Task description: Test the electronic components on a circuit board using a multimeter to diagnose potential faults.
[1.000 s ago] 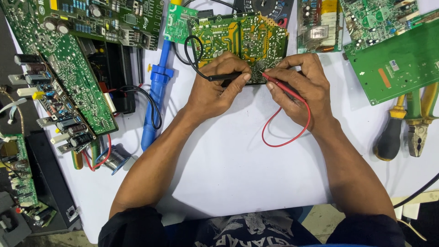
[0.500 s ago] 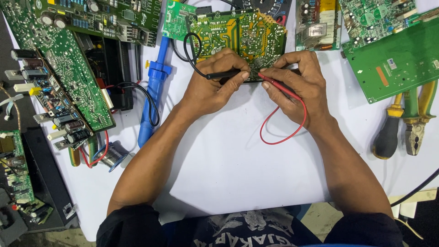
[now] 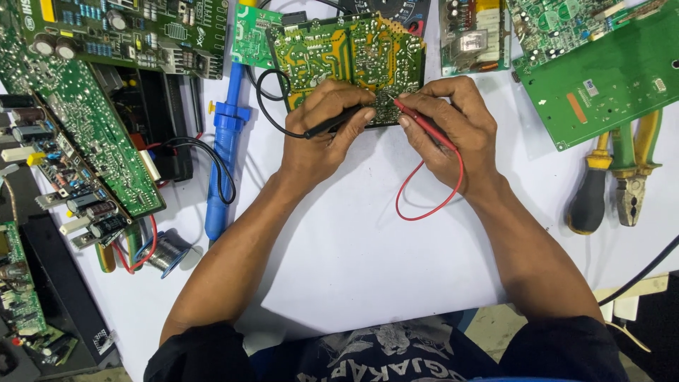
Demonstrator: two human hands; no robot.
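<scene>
A green circuit board (image 3: 353, 53) lies solder side up at the top middle of the white table (image 3: 353, 247). My left hand (image 3: 318, 138) grips a black test probe (image 3: 338, 122) whose tip rests on the board's near edge. My right hand (image 3: 453, 131) grips a red test probe (image 3: 417, 120), tip touching the board close to the black one. A red lead (image 3: 431, 191) loops below my right hand. A black lead (image 3: 272, 106) curls left of my left hand.
A blue solder sucker (image 3: 223, 141) lies left of the board. Large green circuit boards (image 3: 78, 120) and a solder spool (image 3: 166, 251) sit at the left. Another green board (image 3: 601, 78), a screwdriver (image 3: 590, 198) and pliers (image 3: 633, 177) are at the right.
Both hands have stayed on the board's near edge with the probes. The view has shifted slightly; the probe tips sit a little closer together.
</scene>
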